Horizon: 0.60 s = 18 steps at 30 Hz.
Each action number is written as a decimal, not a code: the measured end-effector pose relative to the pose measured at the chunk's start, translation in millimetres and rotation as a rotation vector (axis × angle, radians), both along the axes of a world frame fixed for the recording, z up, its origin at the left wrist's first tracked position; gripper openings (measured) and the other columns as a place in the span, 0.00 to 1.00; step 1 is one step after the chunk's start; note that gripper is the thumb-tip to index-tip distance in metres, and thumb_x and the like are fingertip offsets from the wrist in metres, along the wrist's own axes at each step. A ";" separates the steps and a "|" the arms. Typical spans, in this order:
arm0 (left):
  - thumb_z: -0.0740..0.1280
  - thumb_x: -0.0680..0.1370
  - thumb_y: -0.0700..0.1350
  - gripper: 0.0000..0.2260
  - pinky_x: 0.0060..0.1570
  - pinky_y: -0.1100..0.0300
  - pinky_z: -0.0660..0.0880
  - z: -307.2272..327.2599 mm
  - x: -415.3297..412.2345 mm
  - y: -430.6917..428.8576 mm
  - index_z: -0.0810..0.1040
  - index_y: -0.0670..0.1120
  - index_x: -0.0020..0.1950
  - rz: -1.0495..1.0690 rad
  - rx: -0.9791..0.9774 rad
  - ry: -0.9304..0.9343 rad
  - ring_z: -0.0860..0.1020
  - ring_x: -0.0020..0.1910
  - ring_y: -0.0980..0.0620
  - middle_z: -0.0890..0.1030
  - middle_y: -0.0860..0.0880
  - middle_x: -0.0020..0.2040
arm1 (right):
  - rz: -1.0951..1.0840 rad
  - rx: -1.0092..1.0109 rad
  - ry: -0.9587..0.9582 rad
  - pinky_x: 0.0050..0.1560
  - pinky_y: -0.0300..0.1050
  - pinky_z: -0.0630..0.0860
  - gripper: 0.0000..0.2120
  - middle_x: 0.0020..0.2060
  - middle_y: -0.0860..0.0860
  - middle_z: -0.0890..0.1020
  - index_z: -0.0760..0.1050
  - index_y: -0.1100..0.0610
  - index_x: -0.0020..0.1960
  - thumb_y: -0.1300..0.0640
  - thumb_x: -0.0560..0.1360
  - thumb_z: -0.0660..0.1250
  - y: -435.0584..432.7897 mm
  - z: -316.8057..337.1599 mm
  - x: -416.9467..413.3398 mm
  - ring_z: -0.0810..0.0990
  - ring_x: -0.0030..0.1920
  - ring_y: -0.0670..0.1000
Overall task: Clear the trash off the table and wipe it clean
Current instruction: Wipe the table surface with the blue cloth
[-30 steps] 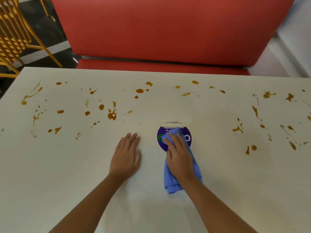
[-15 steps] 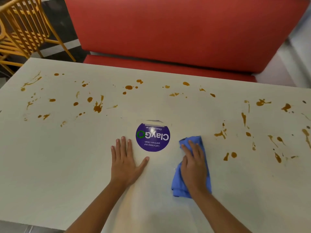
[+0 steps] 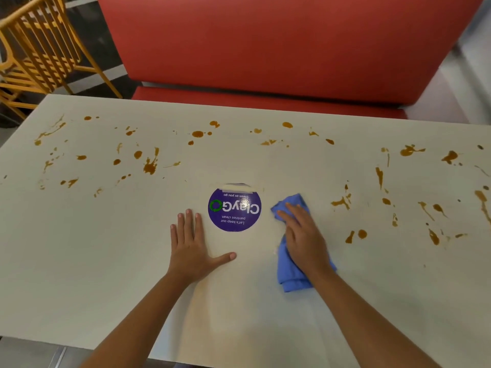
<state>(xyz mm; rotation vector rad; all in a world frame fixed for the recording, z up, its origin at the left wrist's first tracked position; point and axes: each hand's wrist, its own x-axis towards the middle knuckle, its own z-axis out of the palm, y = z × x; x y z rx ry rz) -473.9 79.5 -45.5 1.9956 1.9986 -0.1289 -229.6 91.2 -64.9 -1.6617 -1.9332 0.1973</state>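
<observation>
From the head camera, looking down on the worktop [image 3: 106, 248]: the right hand [image 3: 303, 237] lies flat on the blue cloth [image 3: 291, 277] and presses it down. Its fingers [image 3: 288, 216] are straight and do not curl around the fabric. The cloth is bunched under the palm, just to the right of the round purple sticker [image 3: 234, 208], touching it or nearly so.

One second ago the cloth was on top of the sticker. It has since travelled to the right, so the whole sticker is now uncovered. The left hand [image 3: 190, 245] holds nothing. It rests flat just left of the sticker with straight fingers, and its thumb is now spread wide toward the right.

I judge this as a wiping stroke moving to the right, with the left hand used as support. Brown stains [image 3: 353, 236] wait near the cloth on the right side. Many more are scattered along the far part, from the left end to the right end, so most of the wiping is still to do.

Behind the worktop stands a red bench [image 3: 265, 49], and a yellow chair [image 3: 39, 49] is at the far left.
</observation>
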 end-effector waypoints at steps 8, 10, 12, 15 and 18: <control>0.34 0.55 0.83 0.62 0.71 0.48 0.38 -5.7 -1.8 -2.3 0.47 0.40 0.76 0.007 0.044 -0.006 0.40 0.75 0.42 0.45 0.40 0.76 | -0.237 -0.008 -0.152 0.60 0.49 0.74 0.20 0.62 0.57 0.76 0.77 0.61 0.59 0.61 0.75 0.52 -61.9 -2.4 17.2 0.67 0.66 0.55; 0.36 0.57 0.82 0.61 0.71 0.46 0.42 -8.2 -2.3 -2.3 0.49 0.39 0.76 0.008 0.045 -0.013 0.43 0.75 0.41 0.48 0.39 0.76 | -0.223 -0.064 -0.153 0.56 0.49 0.77 0.20 0.63 0.56 0.76 0.77 0.59 0.59 0.60 0.75 0.51 -65.4 -1.6 -4.2 0.68 0.66 0.57; 0.37 0.58 0.82 0.61 0.71 0.46 0.43 -9.0 -1.8 -2.4 0.50 0.39 0.76 0.012 0.051 -0.021 0.44 0.75 0.40 0.49 0.39 0.76 | -0.169 -0.081 -0.139 0.56 0.48 0.78 0.20 0.63 0.55 0.76 0.77 0.58 0.59 0.59 0.75 0.51 -60.2 0.1 -19.1 0.70 0.66 0.57; 0.35 0.55 0.83 0.62 0.72 0.47 0.40 -7.2 -1.1 -3.0 0.48 0.40 0.76 0.022 0.049 -0.015 0.42 0.75 0.41 0.46 0.40 0.77 | -0.087 -0.080 -0.095 0.57 0.48 0.77 0.19 0.61 0.54 0.77 0.78 0.57 0.58 0.59 0.74 0.53 -40.0 3.8 -22.7 0.73 0.64 0.57; 0.33 0.53 0.83 0.63 0.71 0.48 0.38 -6.3 -0.5 -2.9 0.44 0.41 0.76 0.032 0.040 0.003 0.39 0.75 0.42 0.43 0.41 0.77 | 0.005 -0.067 -0.053 0.59 0.48 0.74 0.18 0.60 0.55 0.78 0.78 0.57 0.57 0.59 0.74 0.54 -19.1 2.8 -10.2 0.72 0.64 0.55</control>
